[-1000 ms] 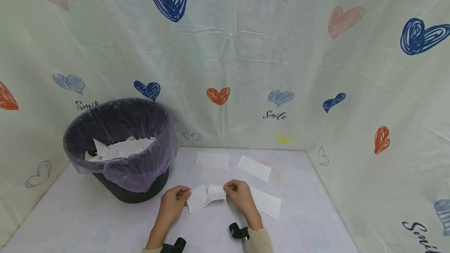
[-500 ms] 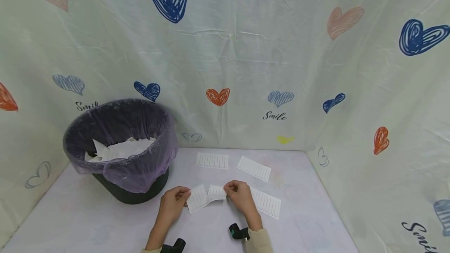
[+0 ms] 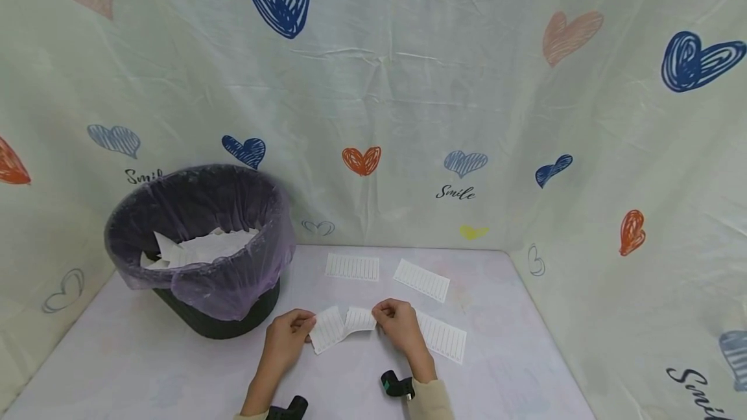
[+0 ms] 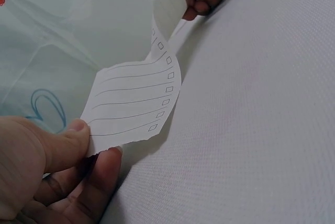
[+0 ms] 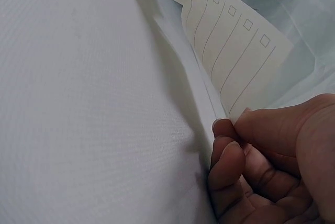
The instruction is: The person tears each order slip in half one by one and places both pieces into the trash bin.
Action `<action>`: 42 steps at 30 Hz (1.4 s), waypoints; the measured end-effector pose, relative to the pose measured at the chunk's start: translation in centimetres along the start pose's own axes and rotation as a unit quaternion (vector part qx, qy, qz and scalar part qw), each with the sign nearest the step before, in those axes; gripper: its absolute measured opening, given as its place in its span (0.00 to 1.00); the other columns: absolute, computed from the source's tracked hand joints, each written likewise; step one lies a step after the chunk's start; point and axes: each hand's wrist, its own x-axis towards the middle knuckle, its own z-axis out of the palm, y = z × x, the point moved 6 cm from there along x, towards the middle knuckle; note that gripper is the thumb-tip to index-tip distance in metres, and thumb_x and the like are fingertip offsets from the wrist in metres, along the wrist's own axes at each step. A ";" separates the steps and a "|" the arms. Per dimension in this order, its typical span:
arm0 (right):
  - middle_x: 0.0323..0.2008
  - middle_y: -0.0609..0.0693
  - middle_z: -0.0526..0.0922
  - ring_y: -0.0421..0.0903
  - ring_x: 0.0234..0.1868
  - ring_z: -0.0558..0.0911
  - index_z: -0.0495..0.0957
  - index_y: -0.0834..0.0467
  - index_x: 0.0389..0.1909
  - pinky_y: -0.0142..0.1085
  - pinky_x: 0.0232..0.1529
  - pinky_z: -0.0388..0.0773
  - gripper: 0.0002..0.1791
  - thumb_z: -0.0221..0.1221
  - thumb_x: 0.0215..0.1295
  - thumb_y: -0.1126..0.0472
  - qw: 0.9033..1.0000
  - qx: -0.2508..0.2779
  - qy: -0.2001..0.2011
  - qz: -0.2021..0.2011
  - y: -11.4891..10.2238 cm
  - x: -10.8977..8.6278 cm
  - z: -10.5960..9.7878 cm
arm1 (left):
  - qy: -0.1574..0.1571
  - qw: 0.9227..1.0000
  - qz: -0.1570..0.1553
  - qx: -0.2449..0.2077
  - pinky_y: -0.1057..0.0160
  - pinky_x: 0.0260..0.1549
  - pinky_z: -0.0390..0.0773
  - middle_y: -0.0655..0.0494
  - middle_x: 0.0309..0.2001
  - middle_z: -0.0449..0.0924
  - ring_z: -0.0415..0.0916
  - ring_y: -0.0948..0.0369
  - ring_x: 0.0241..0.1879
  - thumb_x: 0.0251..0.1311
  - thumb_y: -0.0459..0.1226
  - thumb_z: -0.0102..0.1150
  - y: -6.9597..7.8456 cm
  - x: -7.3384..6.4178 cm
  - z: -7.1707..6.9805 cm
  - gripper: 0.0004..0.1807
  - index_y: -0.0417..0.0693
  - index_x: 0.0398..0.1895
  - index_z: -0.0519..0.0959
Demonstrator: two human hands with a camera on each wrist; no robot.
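A lined slip of paper [image 3: 328, 330] with a row of small checkboxes is stretched between both hands, just above the table. A gap splits its upper edge near the middle; the two halves stay joined along the checkbox edge, where the paper bends and twists. My left hand [image 3: 284, 337] pinches the left end between thumb and fingers, as the left wrist view confirms on the paper [image 4: 131, 98]. At the other end, my right hand [image 3: 399, 326] pinches a corner between thumb and forefinger. In the right wrist view this half of the paper [image 5: 235, 41] curves upward.
A dark bin [image 3: 218, 321] with a purple liner bag [image 3: 268, 251] stands at the left, holding white paper pieces [image 3: 213, 246]. Two lined slips, one left [image 3: 352, 267] and one right [image 3: 423, 280], lie behind the hands. Another slip [image 3: 445, 337] lies beside the right hand.
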 end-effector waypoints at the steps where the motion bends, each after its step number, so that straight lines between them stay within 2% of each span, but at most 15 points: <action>1: 0.25 0.48 0.82 0.38 0.24 0.76 0.85 0.63 0.35 0.28 0.24 0.74 0.07 0.65 0.69 0.62 1.000 0.000 0.000 0.000 0.0 0.0 0.0 | 0.000 1.000 0.000 0.000 0.70 0.25 0.81 0.50 0.32 0.85 0.81 0.62 0.27 0.66 0.30 0.65 0.0 0.0 0.0 0.06 0.34 0.42 0.85; 22: 0.25 0.50 0.82 0.39 0.22 0.78 0.84 0.65 0.35 0.28 0.22 0.75 0.07 0.64 0.70 0.64 0.999 0.031 0.004 0.011 0.3 0.0 -0.1 | 0.002 1.000 -0.002 0.000 0.70 0.26 0.82 0.49 0.33 0.87 0.82 0.64 0.26 0.66 0.29 0.64 -0.4 0.2 0.1 0.07 0.34 0.43 0.85; 42: 0.25 0.50 0.83 0.38 0.22 0.79 0.84 0.65 0.35 0.28 0.23 0.77 0.06 0.63 0.70 0.65 0.999 0.038 0.005 0.015 0.5 0.1 -0.4 | 0.000 1.000 -0.011 -0.011 0.69 0.26 0.83 0.49 0.33 0.85 0.81 0.63 0.26 0.67 0.29 0.64 -0.6 0.3 0.0 0.07 0.33 0.44 0.84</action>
